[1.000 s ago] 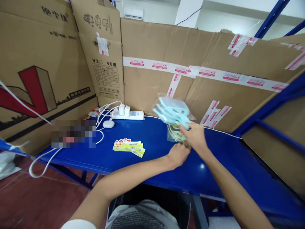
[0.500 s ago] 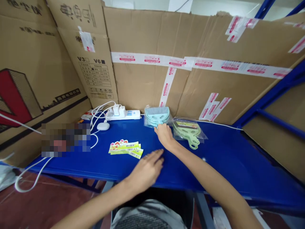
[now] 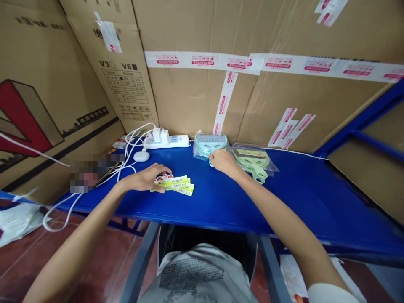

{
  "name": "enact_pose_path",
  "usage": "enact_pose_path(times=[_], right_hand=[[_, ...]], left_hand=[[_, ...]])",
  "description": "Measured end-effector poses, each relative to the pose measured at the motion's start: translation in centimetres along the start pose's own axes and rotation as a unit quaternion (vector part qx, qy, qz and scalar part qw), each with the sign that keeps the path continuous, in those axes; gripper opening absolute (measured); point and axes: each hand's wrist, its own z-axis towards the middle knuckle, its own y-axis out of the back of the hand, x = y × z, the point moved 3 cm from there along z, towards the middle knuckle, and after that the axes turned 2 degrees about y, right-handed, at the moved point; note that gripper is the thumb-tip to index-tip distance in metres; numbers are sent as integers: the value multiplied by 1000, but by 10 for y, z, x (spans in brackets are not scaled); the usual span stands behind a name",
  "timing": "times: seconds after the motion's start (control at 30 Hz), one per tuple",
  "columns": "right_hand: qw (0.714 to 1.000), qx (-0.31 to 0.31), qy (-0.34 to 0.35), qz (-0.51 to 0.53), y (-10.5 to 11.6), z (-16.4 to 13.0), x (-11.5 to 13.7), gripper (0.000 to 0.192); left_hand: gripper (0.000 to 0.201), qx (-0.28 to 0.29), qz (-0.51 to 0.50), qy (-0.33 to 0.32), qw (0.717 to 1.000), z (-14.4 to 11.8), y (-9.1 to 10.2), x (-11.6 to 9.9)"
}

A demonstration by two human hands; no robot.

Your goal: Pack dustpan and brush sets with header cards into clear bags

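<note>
Resting flat on the blue tabletop (image 3: pixel 221 198), the left hand (image 3: pixel 145 178) lies palm down with its fingers spread loosely, the fingertips on the near end of a small stack of yellow-green printed paper labels (image 3: pixel 175 185); it presses on them without closing round them. The right hand (image 3: pixel 222 160) sits further back, fingers bent and lying over the handle end of a pale blue plastic dustpan-and-brush set in a clear bag (image 3: pixel 208 144), which lies at the back of the tabletop against the brown cardboard wall (image 3: pixel 195 101); whether the fingers actually grip it cannot be told. Just to the right of that hand, touching the blue set, lies a pale green set of the same kind in its own clear bag (image 3: pixel 254 161). A white power strip (image 3: pixel 167 141) with white cables lies to the left of the blue set.
</note>
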Motion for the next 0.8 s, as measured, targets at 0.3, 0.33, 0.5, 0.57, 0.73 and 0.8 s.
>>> enact_pose_path(times=[0.3,0.33,0.5,0.57,0.73,0.8], right_hand=[[986,-81,143,26,-3,-80,12,53],[984,-39,170,34,-13,-87,10,61],[971,10,183,157,-37,-99,-24,78],[965,-43,156,206,-30,-100,-43,72],[969,-91,147,175,-30,-106,-64,106],[976,-93,136,143,-37,-106,-68,102]], left_hand=[[51,-30,-72,-7,997,7,-19,-37],[51,-47,-87,-17,995,11,-22,-47],[27,-148,-127,-75,978,46,-32,-99],[19,-176,-127,-94,972,60,-33,-114],[6,-273,-179,-121,937,77,-35,-131],[6,-281,-188,-120,933,77,-38,-131]])
